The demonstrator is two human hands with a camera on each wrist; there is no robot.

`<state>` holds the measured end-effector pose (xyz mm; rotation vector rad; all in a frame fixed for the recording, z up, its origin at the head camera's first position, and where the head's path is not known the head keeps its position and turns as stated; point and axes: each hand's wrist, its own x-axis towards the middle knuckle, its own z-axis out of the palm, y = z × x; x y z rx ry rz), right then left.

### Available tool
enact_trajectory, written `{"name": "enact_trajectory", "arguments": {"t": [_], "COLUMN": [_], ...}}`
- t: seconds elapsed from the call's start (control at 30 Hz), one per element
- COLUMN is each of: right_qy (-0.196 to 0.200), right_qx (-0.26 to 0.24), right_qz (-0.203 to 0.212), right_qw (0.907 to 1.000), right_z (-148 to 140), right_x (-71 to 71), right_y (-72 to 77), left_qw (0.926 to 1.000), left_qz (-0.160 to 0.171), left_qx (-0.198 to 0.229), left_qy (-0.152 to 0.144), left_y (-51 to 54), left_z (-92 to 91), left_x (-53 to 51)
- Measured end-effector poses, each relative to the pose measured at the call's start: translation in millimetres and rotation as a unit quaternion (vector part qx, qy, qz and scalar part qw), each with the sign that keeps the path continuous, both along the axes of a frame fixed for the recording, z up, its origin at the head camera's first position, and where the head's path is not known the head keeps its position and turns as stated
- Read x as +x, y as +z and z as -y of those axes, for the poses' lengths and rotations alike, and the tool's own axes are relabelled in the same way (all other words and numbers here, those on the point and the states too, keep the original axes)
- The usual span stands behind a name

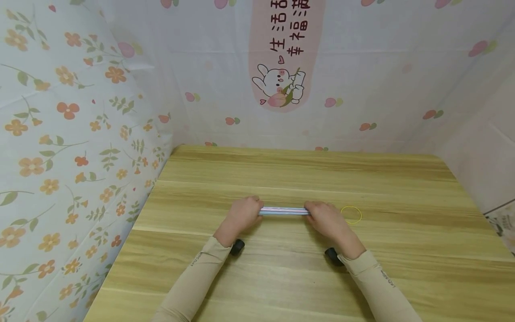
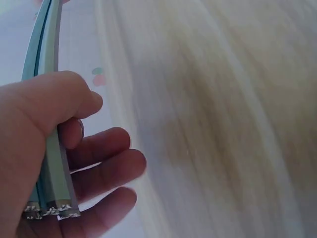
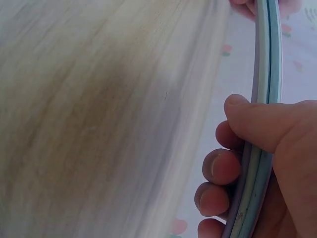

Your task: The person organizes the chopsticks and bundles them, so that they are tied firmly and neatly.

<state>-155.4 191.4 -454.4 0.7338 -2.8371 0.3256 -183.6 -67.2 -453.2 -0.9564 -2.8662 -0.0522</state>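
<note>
A bundle of thin pastel sticks (image 1: 283, 210), blue, green and purple-pink, lies level between both hands above the table. My left hand (image 1: 245, 212) grips one end, thumb and index finger pinching it while the other fingers stay loosely bent, in the left wrist view. Silvery, ragged-looking tips (image 2: 64, 210) show at that end of the sticks. The right hand (image 1: 327, 219) holds the other end, thumb across the top and fingers curled round it. In the right wrist view the bundle (image 3: 262, 59) looks slightly bowed. The sticks' exact kind is unclear.
A thin yellow rubber band (image 1: 351, 206) lies just right of the right hand on the wood-grain table (image 1: 281, 286). Patterned cloth (image 1: 201, 67) hangs behind the table and along the left side. Dark wrist devices (image 1: 237, 247) sit under both wrists.
</note>
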Motion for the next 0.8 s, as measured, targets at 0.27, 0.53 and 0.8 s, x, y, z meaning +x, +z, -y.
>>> {"name": "enact_trajectory", "arguments": {"t": [0.27,0.53,0.8], "right_qy": [-0.034,-0.081,-0.090], "right_qx": [-0.002,-0.011,-0.051], "right_qz": [0.003,-0.003,0.006], "right_qw": [0.9994,0.9967,0.9946], "right_z": [-0.9,-9.3,-12.9], "right_x": [-1.6,-1.4,-2.3], "right_y": [-1.0,1.6,0.4], "left_qw": [1.0000,0.9998,0.9997], "left_qz": [0.008,0.014,-0.008], "left_qx": [-0.002,-0.004,-0.007], "left_qy": [-0.002,0.013,0.020], "left_y": [2.0,6.4,5.7], "left_z": [0.2,1.9,2.7], "left_x": [2.0,3.9,2.9]}}
